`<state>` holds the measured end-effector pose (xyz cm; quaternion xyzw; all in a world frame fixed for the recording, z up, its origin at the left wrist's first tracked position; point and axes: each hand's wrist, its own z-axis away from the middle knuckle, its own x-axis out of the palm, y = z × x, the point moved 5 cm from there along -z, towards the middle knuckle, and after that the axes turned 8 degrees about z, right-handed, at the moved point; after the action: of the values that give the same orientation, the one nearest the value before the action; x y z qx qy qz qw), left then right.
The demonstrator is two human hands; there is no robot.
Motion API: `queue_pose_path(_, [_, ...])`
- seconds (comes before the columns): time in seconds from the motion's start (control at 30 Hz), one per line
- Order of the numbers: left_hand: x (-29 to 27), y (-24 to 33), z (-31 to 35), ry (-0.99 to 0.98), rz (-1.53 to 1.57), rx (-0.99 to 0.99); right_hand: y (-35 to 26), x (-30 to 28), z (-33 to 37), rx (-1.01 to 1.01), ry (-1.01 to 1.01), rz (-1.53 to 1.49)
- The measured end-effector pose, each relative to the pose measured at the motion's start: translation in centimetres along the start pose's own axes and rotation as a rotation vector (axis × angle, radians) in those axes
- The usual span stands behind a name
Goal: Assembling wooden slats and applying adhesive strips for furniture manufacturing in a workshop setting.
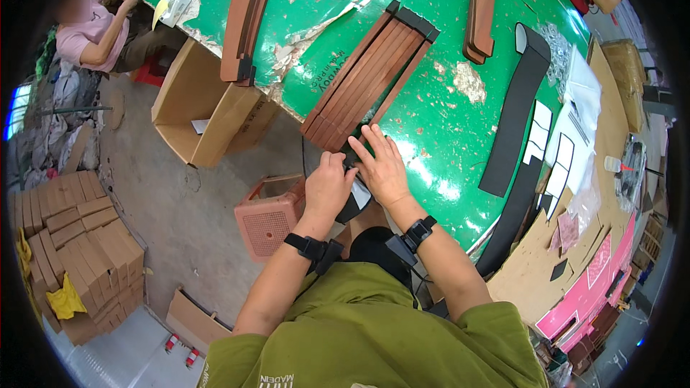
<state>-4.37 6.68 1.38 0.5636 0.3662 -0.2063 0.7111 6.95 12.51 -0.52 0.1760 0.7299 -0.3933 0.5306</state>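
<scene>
Before me lies a bundle of brown, wood-like slats [366, 75], side by side, with black bands at the far end. At its near end, by the table edge, my left hand [327, 185] is closed in a pinch at a black strip with a pale backing [352, 208], which hangs down towards my lap. My right hand [383, 171] is beside it, fingers stretched out and spread, the fingertips close to the slats' near end. What lies under those fingertips is partly hidden.
The green table [431, 136] has worn patches. More brown slats [248, 21] lie far left, and another set [481, 11] far right. Black strips [514, 115] and white cut pieces lie at the right. Cartons [215, 108] and a pink stool [269, 223] stand at left. Two people are beyond.
</scene>
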Motion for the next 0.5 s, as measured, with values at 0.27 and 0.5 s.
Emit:
queue_pose_path(0.27, [0.23, -0.65, 0.33, 0.096, 0.058, 0.018, 0.01, 0.55, 0.20, -0.002, 0.053, -0.037])
queue_pose_path(0.5, [0.81, -0.75, -0.09, 0.091, 0.056, 0.004, -0.09, 0.88, 0.22, 0.002, 0.075, -0.048])
